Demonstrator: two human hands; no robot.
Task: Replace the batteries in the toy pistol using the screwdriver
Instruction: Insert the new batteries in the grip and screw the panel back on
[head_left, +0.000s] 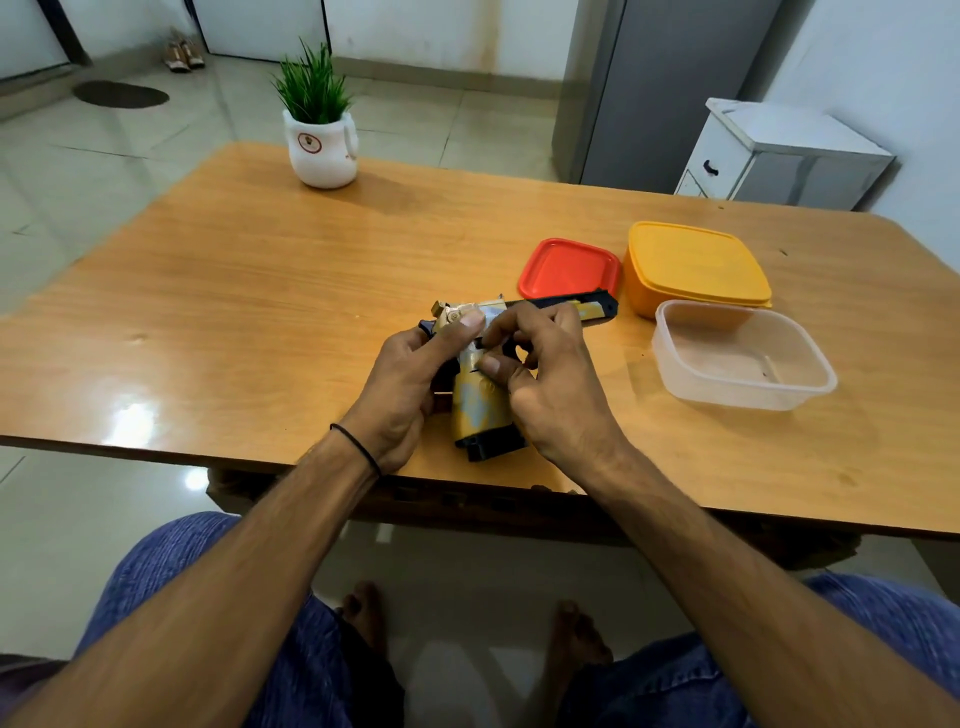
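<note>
The gold and black toy pistol (480, 410) lies on the wooden table (260, 291) near its front edge, barrel pointing right and grip toward me. My left hand (402, 395) grips the rear of the pistol, thumb on the slide near the hammer. My right hand (540, 379) covers the middle of the pistol, thumb and fingers curled and pinching at the top of the grip. No screwdriver or battery shows; the hands hide the trigger area.
An empty clear plastic container (743, 358) stands right of the pistol. Behind it sit a closed yellow container (693, 265) and a red lid (569, 267). A potted plant (319, 135) stands at the table's far edge.
</note>
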